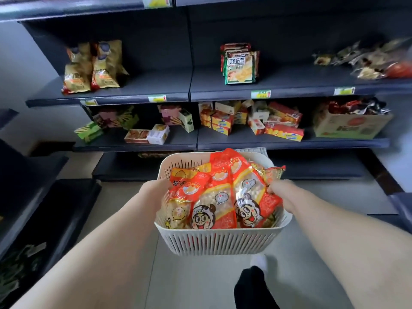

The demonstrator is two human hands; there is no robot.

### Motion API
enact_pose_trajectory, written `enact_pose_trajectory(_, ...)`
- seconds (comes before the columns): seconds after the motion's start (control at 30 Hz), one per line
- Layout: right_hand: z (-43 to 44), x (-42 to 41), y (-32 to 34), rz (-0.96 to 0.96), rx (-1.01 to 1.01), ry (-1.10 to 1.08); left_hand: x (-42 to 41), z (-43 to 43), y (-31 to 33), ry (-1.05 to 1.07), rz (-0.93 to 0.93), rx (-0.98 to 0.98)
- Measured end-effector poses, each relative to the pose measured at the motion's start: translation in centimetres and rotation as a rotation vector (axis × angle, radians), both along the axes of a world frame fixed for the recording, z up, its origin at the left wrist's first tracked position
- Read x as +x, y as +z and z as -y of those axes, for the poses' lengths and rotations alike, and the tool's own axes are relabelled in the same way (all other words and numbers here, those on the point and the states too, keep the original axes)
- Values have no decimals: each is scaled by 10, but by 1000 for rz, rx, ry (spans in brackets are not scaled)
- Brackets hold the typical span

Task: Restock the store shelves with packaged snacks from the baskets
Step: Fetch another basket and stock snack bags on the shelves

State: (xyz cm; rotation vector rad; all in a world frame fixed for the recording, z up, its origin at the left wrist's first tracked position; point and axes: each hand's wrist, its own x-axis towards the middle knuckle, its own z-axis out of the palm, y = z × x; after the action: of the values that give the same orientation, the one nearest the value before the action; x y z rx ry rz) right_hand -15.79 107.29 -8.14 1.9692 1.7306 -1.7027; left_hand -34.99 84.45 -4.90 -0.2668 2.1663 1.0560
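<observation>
Basket [223,241], white slotted plastic, held aloft over the floor [196,282] in front of the shelves [142,90]. Left grip [156,189] closes over the left rim, fingertips lost behind the load; right grip [277,190] is clenched on the right rim, touching the corner of a red packet. Both forearms are bare and reach forward. Packets [214,197] fill the basket above the rim: red and clear wrappers, cartoon face on the front, pale round pieces showing through; one stands up at the far side. Middle shelf: yellow bags [93,68] upright at left, a stack of green-and-white packs [240,63] in the centre, clear-wrapped goods [370,61] at right, blurred. Price tags [260,94] sit along the shelf edge. Lower shelf: green boxes [89,130] tipped at left, a flat box with a white box just beside it near the middle, red-and-yellow boxes [281,128] piled loosely right of centre, an open carton [352,127] of red wrappers at far right. Bottom shelf lies mostly hidden behind the basket. Side shelving [33,197], dark, runs along the left, with something greenish low down, too dim to tell. One foot [252,286] in black shows on the floor below the basket.
</observation>
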Motion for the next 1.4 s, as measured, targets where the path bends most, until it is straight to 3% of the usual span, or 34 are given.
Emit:
enact_pose_trajectory(0.3, -155, -63, -37, 48, -39, -11, -65, -153, -34, 10, 78, -35)
enact_pose_trajectory(0.63, -293, -118, -78, 144, -58, 69, -101, -279, -90, 177, 137, -33)
enact_pose_trajectory(1.1, -331, -127, -118, 136, -165, 24, -125, -312, -120, 161, 249, -138)
enact_pose_trajectory(1.33, -322, -146, -113, 207, -57, -35, -137, -320, -125, 44, 223, -260)
enact_pose_trajectory(1.4, -316, -154, -104, 316, 93, 15, -137, -325, -122, 9, 93, -320)
